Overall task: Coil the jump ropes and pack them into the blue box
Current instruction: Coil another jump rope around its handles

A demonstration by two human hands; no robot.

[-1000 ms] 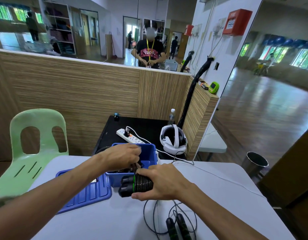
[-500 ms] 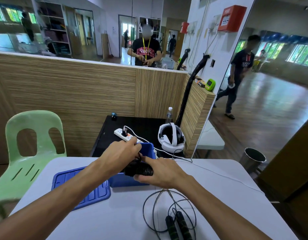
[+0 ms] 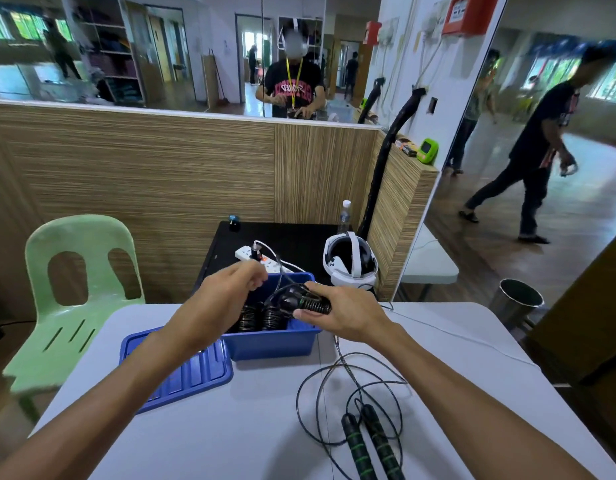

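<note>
Jump rope [image 3: 304, 303], lifted from the box front a second ago, is now entering the blue box [image 3: 271, 344], right hand [image 3: 337, 315] gripping its handles, left hand [image 3: 226, 299] pinching cord.

You're working in bright, even daylight from the windows [image 3: 559, 74] (seen at the upper right), with soft shadows on the tabletop [image 3: 230, 427]. Wide-angle distortion bends the edges, and the walking person [image 3: 535, 150] is motion-blurred.

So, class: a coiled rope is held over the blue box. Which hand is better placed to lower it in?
Right. The right hand already grips the coiled rope above the blue box; the left hand seems only to pinch the cord beside it.
</note>
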